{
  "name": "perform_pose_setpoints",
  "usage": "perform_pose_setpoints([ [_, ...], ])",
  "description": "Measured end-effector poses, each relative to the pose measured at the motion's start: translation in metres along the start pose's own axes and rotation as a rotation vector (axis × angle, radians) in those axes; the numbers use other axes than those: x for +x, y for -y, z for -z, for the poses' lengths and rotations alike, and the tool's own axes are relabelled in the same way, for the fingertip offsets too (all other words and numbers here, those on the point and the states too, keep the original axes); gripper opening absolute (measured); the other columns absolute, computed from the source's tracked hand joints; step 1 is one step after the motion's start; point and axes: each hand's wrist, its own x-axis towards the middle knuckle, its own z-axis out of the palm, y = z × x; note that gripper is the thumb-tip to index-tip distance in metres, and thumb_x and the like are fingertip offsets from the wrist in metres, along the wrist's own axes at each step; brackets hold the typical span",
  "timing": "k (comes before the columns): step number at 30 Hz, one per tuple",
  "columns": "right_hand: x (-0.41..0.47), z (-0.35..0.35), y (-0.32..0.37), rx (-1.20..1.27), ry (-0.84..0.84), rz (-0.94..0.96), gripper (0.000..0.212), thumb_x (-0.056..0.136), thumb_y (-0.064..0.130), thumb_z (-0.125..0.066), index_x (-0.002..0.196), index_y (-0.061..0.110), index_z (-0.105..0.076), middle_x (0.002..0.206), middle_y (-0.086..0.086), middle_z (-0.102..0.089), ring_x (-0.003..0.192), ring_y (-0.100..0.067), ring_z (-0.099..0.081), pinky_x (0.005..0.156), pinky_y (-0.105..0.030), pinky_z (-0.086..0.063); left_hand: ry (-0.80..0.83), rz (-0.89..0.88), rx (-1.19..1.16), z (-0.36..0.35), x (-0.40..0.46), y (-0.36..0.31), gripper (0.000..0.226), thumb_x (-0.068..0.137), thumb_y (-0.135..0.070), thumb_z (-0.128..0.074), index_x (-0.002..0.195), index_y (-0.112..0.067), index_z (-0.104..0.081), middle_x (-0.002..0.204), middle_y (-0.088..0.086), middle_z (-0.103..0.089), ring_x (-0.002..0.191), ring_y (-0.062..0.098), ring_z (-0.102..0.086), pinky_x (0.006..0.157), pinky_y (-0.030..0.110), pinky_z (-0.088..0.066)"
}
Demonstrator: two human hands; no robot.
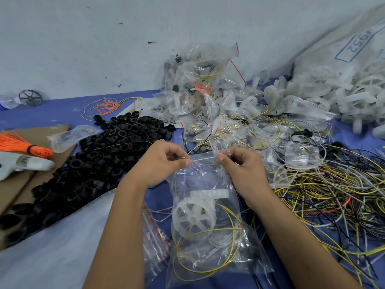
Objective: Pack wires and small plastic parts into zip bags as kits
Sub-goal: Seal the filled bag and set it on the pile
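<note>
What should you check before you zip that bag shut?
1. Both hands pinch the top: left hand, right hand: ok.
2. White plastic wheel inside the zip bag: ok.
3. Yellow wire coiled inside, none seen poking out the top: ok.
4. White wire inside: ok.
5. Black ring inside: cannot tell.
6. Zip strip lined up end to end: cannot tell.

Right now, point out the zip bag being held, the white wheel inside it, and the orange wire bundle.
zip bag [205,174], head view, clear upper panel below the seal
white wheel [192,215], head view, its hub
orange wire bundle [14,142], head view, fanned strands
</note>
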Motion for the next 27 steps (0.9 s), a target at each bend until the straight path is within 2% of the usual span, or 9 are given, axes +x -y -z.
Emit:
perform_pose_setpoints([
  [3,0.0006,-0.0002,-0.0006,0.001,-0.007,-0.008,0.016,0.092,0.017,-0.073,0.077,0.022,-0.074,0.065,0.014,-0.064,0.06,-0.002,-0.05,0.06,-0.019,-0.042,0.023,0.018,-0.047,0.0017,-0.0039,0.0027,0.014,0.086,0.0,-0.078,0.08,-0.013,-0.076,0.078,0.005,-0.076,0.073,0.008,-0.068,0.075,0.021,-0.054],
  [8,0.0001,-0.0009,-0.0003,-0.024,-0.001,0.002,0.015,0.093,0.016,-0.072,0.078,0.019,-0.073,0.06,0.018,-0.06,0.056,0.002,-0.047,0.055,-0.013,-0.039,0.006,-0.013,0.0,0.0044,-0.0045,0.0032,0.019,0.085,0.001,-0.078,0.076,-0.015,-0.076,0.082,0.016,-0.075,0.075,0.014,-0.066,0.078,0.029,-0.053],
  [12,0.0002,-0.0009,-0.0007,0.008,-0.014,-0.019,0.014,0.093,0.015,-0.072,0.079,0.016,-0.074,0.06,0.015,-0.06,0.054,0.0,-0.046,0.051,-0.014,-0.039,-0.034,0.015,-0.042,0.0046,-0.0044,0.0038,0.016,0.083,-0.005,-0.082,0.074,-0.017,-0.077,0.079,0.014,-0.075,0.072,0.013,-0.067,0.073,0.024,-0.053],
  [15,0.0002,-0.0004,-0.0002,0.045,-0.022,-0.032,0.014,0.093,0.015,-0.073,0.079,0.016,-0.074,0.063,0.008,-0.062,0.054,-0.002,-0.047,0.049,-0.014,-0.04,-0.045,0.054,-0.073,0.0083,-0.0073,0.006,0.01,0.085,-0.008,-0.081,0.076,-0.011,-0.077,0.075,0.01,-0.075,0.07,0.01,-0.068,0.069,0.019,-0.054],
  [19,-0.0001,-0.0004,-0.0008,0.046,-0.021,-0.044,0.014,0.093,0.016,-0.072,0.079,0.016,-0.073,0.06,0.011,-0.058,0.05,0.0,-0.043,0.047,-0.013,-0.037,-0.052,0.055,-0.071,0.0085,-0.0098,0.0048,0.008,0.088,-0.002,-0.077,0.08,-0.002,-0.075,0.075,0.007,-0.074,0.069,0.01,-0.067,0.068,0.018,-0.053],
  [23,-0.0002,-0.0012,0.0003,0.066,-0.031,-0.055,0.013,0.092,0.015,-0.073,0.08,0.014,-0.073,0.066,0.005,-0.062,0.055,-0.003,-0.046,0.049,-0.015,-0.039,-0.059,0.024,-0.045,0.0067,-0.0097,0.0017,0.011,0.088,0.0,-0.076,0.078,-0.005,-0.074,0.076,0.01,-0.073,0.071,0.01,-0.066,0.069,0.017,-0.05],
  [27,-0.0009,-0.0005,0.002,0.08,-0.032,-0.074,0.012,0.092,0.015,-0.073,0.08,0.014,-0.073,0.07,0.001,-0.064,0.063,-0.009,-0.05,0.054,-0.019,-0.044,-0.074,0.035,-0.064,0.009,-0.0103,0.0038,0.007,0.087,-0.005,-0.079,0.08,-0.006,-0.077,0.084,0.015,-0.077,0.075,0.013,-0.07,0.073,0.019,-0.054],
])
